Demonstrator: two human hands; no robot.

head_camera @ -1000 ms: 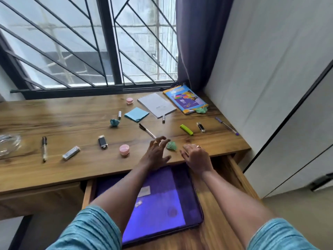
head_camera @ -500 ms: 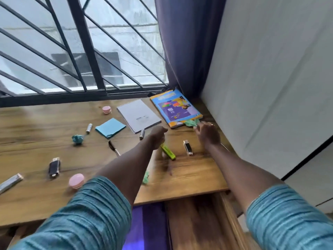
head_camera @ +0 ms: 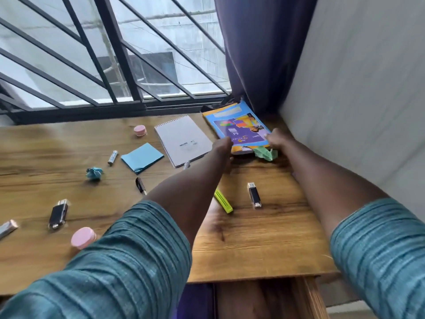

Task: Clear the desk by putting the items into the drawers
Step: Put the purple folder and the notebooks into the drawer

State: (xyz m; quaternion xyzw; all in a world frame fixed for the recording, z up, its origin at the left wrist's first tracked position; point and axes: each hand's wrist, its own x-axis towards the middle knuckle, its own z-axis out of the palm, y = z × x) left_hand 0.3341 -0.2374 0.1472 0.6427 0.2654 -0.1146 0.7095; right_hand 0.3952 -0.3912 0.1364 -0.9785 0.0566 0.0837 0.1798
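1. Both hands have just shot forward. A second ago they sat at the near edge of the worktop (head_camera: 264,245), over the open drawer (head_camera: 271,300). Now the left hand (head_camera: 222,146) and the right hand (head_camera: 277,140) are out at the far right corner, on the book (head_camera: 239,125).
2. Grip check: the left fingers (head_camera: 226,142) curl round the near-left corner. The right ones pinch the near-right corner with the thumb on the cover. Neither hand holds anything but the book.
3. The book lies ahead of the fingers, its far end up against the curtain (head_camera: 259,54). Its near end may be tipping up off the wood, but I cannot tell for sure.
4. A green wad (head_camera: 265,153) sits just nearer than the right fingers, touching the book's near edge. The notepad (head_camera: 184,140) lies just left of the left fingers.
5. Long axis: it runs straight away from the fingers toward the window, with the far end leaning a little left. The short near edge faces the person, and the cover print looks upside down from here.
6. What it means: the book looks like the next item to go. The drawer lies behind the hands, toward the body, so a pull back along that axis should bring the book over it. The wad could get dragged along.
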